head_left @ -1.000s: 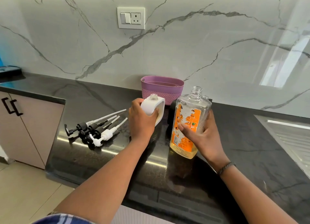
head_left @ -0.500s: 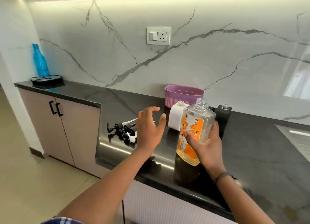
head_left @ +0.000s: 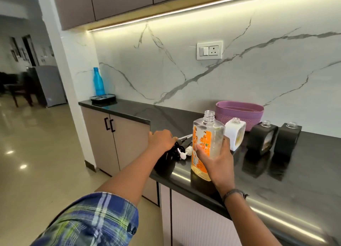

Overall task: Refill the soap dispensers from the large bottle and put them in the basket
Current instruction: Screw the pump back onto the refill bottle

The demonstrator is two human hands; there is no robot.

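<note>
My right hand (head_left: pixel 216 160) grips the large clear bottle (head_left: pixel 207 142) with an orange label, upright on the black counter, cap off, a little orange soap at its bottom. My left hand (head_left: pixel 161 139) rests over the pile of pump heads (head_left: pixel 182 150), black and white, its fingers curled on them; whether it holds one I cannot tell. A white dispenser (head_left: pixel 236 135) stands uncapped behind the bottle. Two black dispensers (head_left: pixel 262 138) (head_left: pixel 287 138) stand uncapped to its right. The purple basket (head_left: pixel 239 111) sits by the wall behind them.
The black counter (head_left: pixel 295 172) runs right; its left end drops to a lower section with a blue bottle (head_left: pixel 98 81) and a black tray (head_left: pixel 103 98). A wall socket (head_left: pixel 209 50) sits above. Cabinet doors and open floor lie to the left.
My left hand let go of the white dispenser, left it by the basket, and moved left onto the pump heads. The view swung up and left. The right hand kept the bottle.
</note>
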